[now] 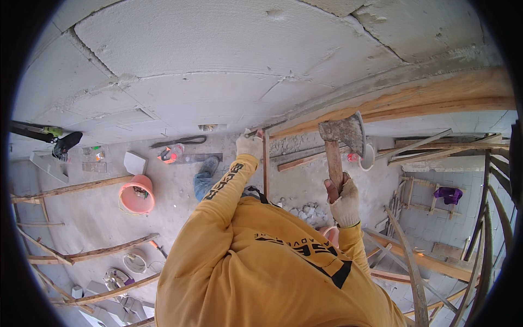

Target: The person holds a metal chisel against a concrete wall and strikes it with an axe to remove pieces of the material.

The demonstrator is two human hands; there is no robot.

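Note:
My right hand (344,202), in a pale knit glove with bare fingertips, grips the wooden handle of a hatchet (343,133). The worn steel head is up, its blade edge facing right. In a similar glove, my left hand (249,145) is closed around a thin dark piece (251,133), too small to identify, close to the block wall (212,98). Just right of that hand stands a narrow upright timber (266,167), near the end of a long wooden beam (392,108) along the wall. Whether my left hand touches the timber is unclear.
On the floor at left are a pink bucket (137,195), a block piece (135,163) and a dark strap (179,142). Rubble (306,210) and a loose timber (302,161) lie ahead. Poles (412,265) crowd the right; more poles (94,253) cross the left.

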